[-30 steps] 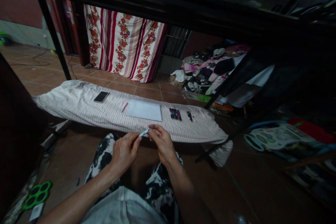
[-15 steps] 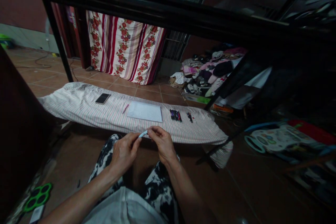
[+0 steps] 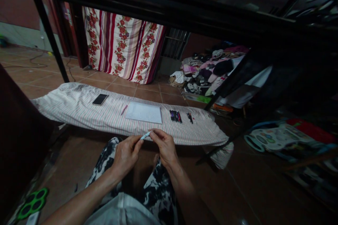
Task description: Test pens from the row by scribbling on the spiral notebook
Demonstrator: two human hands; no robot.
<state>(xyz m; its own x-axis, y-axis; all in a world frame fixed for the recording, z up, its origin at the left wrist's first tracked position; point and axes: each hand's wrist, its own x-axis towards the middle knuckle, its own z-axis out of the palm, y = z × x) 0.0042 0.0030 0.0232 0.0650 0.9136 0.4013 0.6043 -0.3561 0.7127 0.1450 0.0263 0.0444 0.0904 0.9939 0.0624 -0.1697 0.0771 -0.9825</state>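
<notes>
A slim light blue pen (image 3: 145,135) is held between my two hands above my lap, just short of the bench. My left hand (image 3: 127,153) pinches its left end between thumb and fingers. At the other end, the fingertips of my right hand (image 3: 165,146) close on its tip. Beyond them, a spiral notebook (image 3: 144,112) lies open to a pale page on the striped cloth (image 3: 113,117). A pink pen (image 3: 124,109) rests left of the notebook. Several dark pens (image 3: 175,116) lie in a row to its right, with a few small items (image 3: 190,117) farther right.
A phone (image 3: 100,99) lies on the cloth's left part. A dark metal bar (image 3: 169,10) crosses above the bench. Behind are a floral curtain (image 3: 123,47) and a clothes heap (image 3: 211,68). A green-ringed object (image 3: 33,203) is on the floor at lower left.
The view has shifted slightly. Both hands still hold the light blue pen, which now shows a little more of its length between the fingers.
</notes>
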